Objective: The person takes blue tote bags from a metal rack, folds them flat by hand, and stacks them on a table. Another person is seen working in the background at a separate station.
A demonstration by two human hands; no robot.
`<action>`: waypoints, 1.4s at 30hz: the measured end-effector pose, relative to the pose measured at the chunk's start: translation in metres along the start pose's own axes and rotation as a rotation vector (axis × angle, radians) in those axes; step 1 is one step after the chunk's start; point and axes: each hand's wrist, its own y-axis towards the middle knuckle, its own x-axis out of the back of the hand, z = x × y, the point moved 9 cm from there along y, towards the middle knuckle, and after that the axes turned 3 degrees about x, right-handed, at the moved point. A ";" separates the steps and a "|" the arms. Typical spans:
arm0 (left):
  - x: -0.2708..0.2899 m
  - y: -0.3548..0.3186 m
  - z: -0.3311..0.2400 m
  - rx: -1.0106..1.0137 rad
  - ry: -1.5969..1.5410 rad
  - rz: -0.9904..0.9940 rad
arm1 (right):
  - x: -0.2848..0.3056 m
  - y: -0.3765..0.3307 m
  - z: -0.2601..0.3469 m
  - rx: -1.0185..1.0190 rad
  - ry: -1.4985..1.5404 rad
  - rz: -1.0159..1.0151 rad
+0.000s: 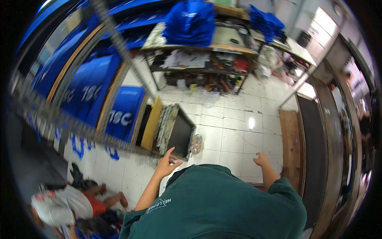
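Note:
My left hand (166,162) rests with fingers spread on the near corner of a dark framed screen (179,133) that leans upright on the white tiled floor. Beside it stands a second frame with a smeared, patterned edge (166,125). My right hand (261,159) hangs over the tiles with fingers loosely curled and nothing in it. My green shirt (215,203) fills the lower middle of the view.
Blue printed fabric panels (121,113) lean along the left. A cluttered workbench (199,59) with blue cloth piles stands at the back. Two clear bottles (195,144) stand by the screen. A long dark table (314,151) runs down the right. A person (75,201) lies on the floor lower left.

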 end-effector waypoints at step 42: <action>-0.506 1.046 -0.648 -0.150 -0.414 0.099 | 0.249 0.555 -0.491 -0.645 0.690 0.267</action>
